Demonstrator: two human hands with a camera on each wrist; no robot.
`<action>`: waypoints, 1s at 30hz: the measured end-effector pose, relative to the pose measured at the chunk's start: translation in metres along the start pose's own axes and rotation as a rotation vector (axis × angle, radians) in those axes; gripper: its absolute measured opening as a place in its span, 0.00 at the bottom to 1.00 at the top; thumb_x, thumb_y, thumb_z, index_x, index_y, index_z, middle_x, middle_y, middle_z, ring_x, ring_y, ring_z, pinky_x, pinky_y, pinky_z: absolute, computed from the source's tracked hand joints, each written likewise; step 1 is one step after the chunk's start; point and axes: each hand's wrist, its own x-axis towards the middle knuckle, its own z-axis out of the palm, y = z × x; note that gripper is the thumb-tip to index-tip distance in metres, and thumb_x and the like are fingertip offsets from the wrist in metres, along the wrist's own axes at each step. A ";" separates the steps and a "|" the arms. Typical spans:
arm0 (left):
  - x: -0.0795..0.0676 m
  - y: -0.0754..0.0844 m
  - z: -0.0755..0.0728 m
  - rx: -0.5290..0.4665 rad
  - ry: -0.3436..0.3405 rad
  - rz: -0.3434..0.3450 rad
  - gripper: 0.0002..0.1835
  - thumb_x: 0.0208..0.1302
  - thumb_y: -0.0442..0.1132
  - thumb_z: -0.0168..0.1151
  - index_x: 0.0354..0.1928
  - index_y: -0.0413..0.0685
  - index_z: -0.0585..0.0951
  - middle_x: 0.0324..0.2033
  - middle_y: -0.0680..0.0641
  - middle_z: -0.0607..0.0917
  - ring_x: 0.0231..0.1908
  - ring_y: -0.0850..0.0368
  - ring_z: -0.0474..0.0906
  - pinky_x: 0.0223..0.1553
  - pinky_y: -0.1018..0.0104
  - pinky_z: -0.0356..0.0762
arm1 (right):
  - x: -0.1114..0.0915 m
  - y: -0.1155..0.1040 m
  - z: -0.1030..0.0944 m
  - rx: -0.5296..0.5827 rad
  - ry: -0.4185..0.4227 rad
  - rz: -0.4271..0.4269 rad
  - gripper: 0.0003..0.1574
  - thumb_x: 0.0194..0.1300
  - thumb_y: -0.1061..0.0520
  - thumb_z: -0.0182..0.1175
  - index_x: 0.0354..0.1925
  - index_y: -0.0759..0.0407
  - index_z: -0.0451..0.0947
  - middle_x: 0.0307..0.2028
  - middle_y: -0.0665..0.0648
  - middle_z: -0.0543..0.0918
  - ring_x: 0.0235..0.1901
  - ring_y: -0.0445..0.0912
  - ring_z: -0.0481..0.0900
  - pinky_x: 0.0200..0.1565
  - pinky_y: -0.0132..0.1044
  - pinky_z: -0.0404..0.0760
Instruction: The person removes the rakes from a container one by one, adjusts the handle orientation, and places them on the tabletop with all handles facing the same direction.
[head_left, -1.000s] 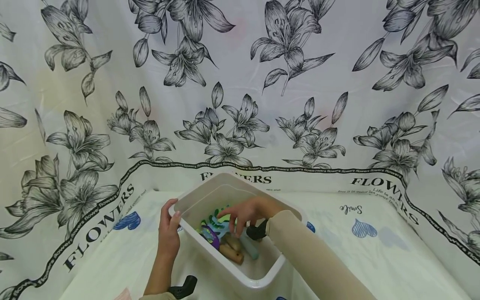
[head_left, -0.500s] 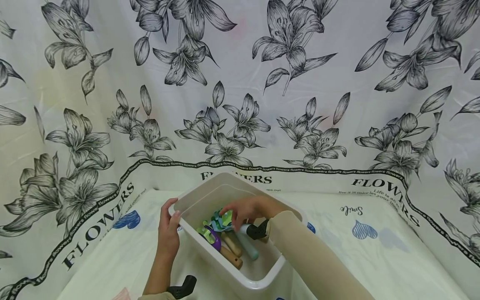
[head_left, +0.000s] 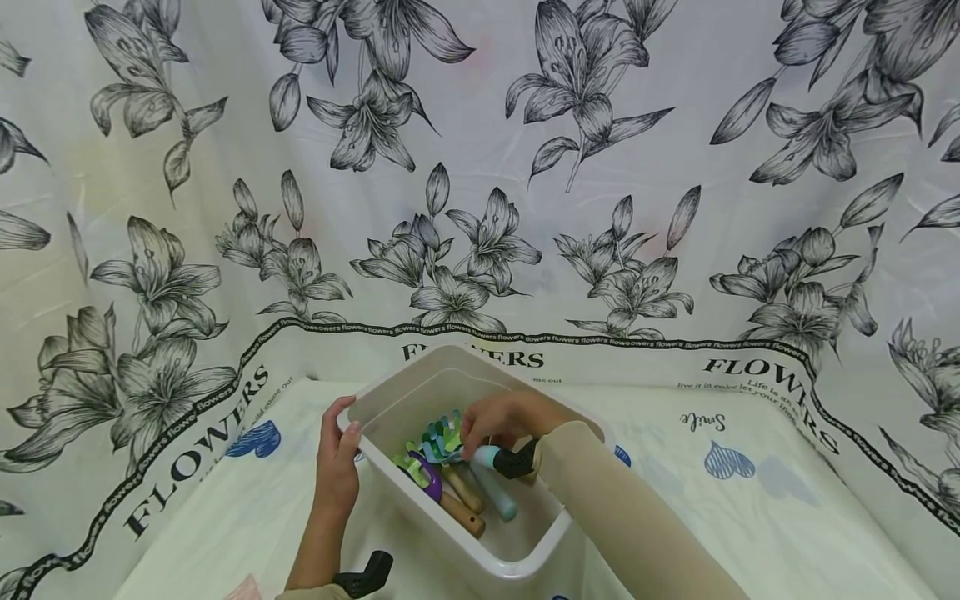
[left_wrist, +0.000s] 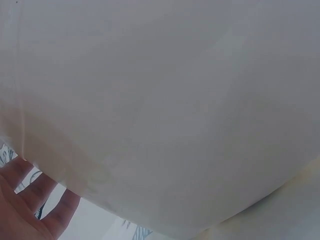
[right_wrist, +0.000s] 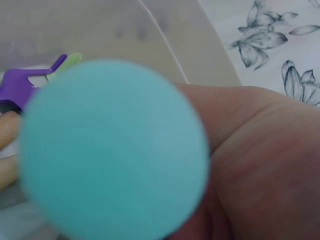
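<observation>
A deep white plastic bin (head_left: 517, 569) stands tilted toward the camera. My left hand (head_left: 339, 467) grips its left rim, thumb over the edge and fingers against the outer wall. Inside the bin, my right hand (head_left: 501, 421) has its fingers curled round a pale blue handle (head_left: 487, 456). The handle's round teal end (right_wrist: 115, 150) fills much of the right wrist view; its other end is hidden by the hand. Beside the hand lie blue and green pronged pieces (head_left: 444, 437). A purple piece (head_left: 432, 481), brown handles (head_left: 461, 512) and another pale blue handle (head_left: 501, 500) lie lower in the bin.
The bin stands on a pale cloth (head_left: 652, 517) printed with blue hearts. Behind it hangs a white curtain (head_left: 480, 250) with black flower drawings. A bit of pink (head_left: 244, 589) shows at the bottom left edge.
My right hand's fingers have drawn back from the green pieces and curled in round the pale blue handle, whose end now shows beside the wrist. My left hand keeps its place on the rim.
</observation>
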 end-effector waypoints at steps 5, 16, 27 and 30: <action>-0.001 0.001 0.000 0.013 -0.001 -0.015 0.25 0.75 0.53 0.41 0.70 0.61 0.58 0.67 0.50 0.63 0.64 0.43 0.64 0.60 0.34 0.59 | -0.001 -0.001 0.001 -0.064 0.049 -0.076 0.07 0.60 0.62 0.64 0.33 0.56 0.73 0.22 0.50 0.72 0.19 0.41 0.66 0.21 0.32 0.64; -0.001 0.001 0.000 0.003 0.001 -0.006 0.24 0.75 0.51 0.42 0.70 0.61 0.58 0.67 0.49 0.63 0.64 0.44 0.64 0.60 0.34 0.60 | -0.005 -0.002 0.000 0.007 0.110 -0.164 0.24 0.55 0.60 0.64 0.51 0.62 0.72 0.32 0.58 0.77 0.21 0.44 0.70 0.18 0.32 0.67; 0.000 -0.001 0.000 -0.006 0.002 0.015 0.24 0.75 0.51 0.42 0.70 0.59 0.59 0.65 0.49 0.66 0.61 0.43 0.67 0.58 0.35 0.62 | -0.016 -0.010 -0.011 0.126 0.081 -0.334 0.25 0.60 0.60 0.62 0.55 0.61 0.69 0.31 0.56 0.76 0.19 0.42 0.66 0.17 0.33 0.61; 0.000 0.000 0.000 -0.010 0.002 0.018 0.24 0.76 0.50 0.41 0.70 0.57 0.59 0.64 0.48 0.66 0.60 0.43 0.67 0.58 0.34 0.62 | -0.016 -0.011 -0.012 0.118 0.076 -0.350 0.24 0.60 0.59 0.62 0.55 0.59 0.70 0.33 0.57 0.76 0.20 0.43 0.66 0.17 0.33 0.61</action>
